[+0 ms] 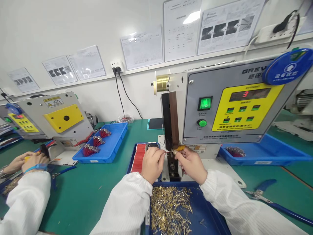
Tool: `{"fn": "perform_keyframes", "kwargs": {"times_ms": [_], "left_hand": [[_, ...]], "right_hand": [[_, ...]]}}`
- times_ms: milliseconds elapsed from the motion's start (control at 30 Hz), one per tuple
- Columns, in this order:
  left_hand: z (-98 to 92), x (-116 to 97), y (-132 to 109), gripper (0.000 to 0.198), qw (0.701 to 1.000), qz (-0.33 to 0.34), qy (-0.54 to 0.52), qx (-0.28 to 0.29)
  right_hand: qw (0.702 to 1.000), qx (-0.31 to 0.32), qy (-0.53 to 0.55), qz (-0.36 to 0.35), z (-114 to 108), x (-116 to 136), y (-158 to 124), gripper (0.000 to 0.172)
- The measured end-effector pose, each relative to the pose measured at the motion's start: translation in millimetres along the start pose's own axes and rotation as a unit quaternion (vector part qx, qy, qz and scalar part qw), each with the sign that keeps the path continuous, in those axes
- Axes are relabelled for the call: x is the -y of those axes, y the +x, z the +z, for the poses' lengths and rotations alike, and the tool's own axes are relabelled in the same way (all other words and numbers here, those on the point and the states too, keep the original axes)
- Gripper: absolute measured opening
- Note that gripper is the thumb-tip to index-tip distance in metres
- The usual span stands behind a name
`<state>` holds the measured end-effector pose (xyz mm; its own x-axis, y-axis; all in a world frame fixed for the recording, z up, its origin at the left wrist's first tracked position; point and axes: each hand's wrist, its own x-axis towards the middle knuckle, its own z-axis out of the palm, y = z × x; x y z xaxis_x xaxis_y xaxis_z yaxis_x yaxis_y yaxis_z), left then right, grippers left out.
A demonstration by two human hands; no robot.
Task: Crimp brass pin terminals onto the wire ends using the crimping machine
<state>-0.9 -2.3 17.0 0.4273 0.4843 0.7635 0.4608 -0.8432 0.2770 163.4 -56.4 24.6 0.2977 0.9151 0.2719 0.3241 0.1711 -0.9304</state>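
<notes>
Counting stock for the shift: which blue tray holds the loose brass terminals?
The blue tray closest to the person: only it holds loose brass terminals; the other trays hold wires.

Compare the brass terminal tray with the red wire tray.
The brass terminal tray is dark blue, the red wire tray bright blue. The brass terminal tray holds a loose scattered heap; the red wire tray holds three separate red bunches. The brass terminal tray lies nearest the camera, the red wire tray farther off by the left machine. Both are shallow trays on the green bench.
</notes>
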Motion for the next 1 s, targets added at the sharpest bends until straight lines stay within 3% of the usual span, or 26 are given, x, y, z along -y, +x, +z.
{"fn": "perform_keyframes", "kwargs": {"times_ms": [200, 333, 433, 533, 700, 1000], "left_hand": [[6.7, 5, -3, 0.018, 0.998, -0.057, -0.032, 0.026], [12.2, 8, -5, 0.019, 0.996, -0.069, -0.039, 0.05], [13.8, 8, -6, 0.02, 0.994, -0.076, -0.046, 0.061], [14.2, 9, -5, 0.02, 0.994, -0.077, -0.045, 0.067], [14.4, 9, -4, 0.019, 0.993, -0.077, -0.054, 0.065], [13.9, 8, -3, 0.02, 0.992, -0.087, -0.061, 0.072]], "right_hand": [[0.995, 0.064, -0.075, 0.014, -32, -1, 6, 0.027], [0.988, 0.084, -0.11, 0.065, -67, -17, 5, 0.021], [0.977, 0.108, -0.176, 0.063, -83, -28, 4, 0.018], [0.96, 0.126, -0.249, 0.027, -87, -30, 4, 0.019], [0.935, 0.104, -0.339, -0.029, -89, -28, 7, 0.019], [0.92, 0.096, -0.379, -0.031, -86, -34, 6, 0.019]]}}
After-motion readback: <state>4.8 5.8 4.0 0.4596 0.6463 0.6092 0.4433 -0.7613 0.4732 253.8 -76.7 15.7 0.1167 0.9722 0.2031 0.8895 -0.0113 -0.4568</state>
